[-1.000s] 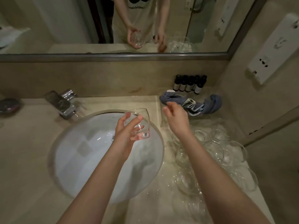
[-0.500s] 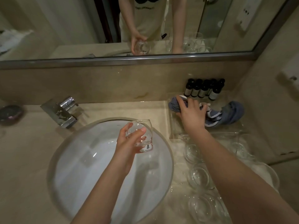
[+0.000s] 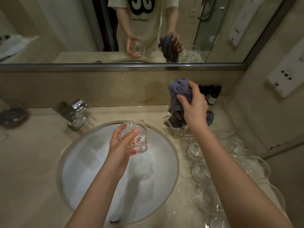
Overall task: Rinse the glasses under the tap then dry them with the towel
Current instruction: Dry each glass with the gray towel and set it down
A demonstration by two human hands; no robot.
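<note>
My left hand (image 3: 122, 143) grips a clear tumbler glass (image 3: 137, 137) tilted over the white round sink (image 3: 85, 162). My right hand (image 3: 194, 106) grips a bunched blue-grey towel (image 3: 178, 91), lifted above the counter at the back right; its lower end hangs down to the counter. The chrome tap (image 3: 74, 112) stands at the sink's back left; no water shows running from it. Several clear glasses (image 3: 202, 171) stand crowded on the wet counter to the right of the sink.
A row of small dark bottles (image 3: 212, 94) stands against the back wall behind the towel. A dark soap dish (image 3: 12, 116) sits at the far left. A mirror (image 3: 65, 30) spans the wall above; a wall (image 3: 271, 112) closes the right side.
My right hand reached to the towel on the counter, took hold of it and raised it. My left hand kept the glass over the sink.
</note>
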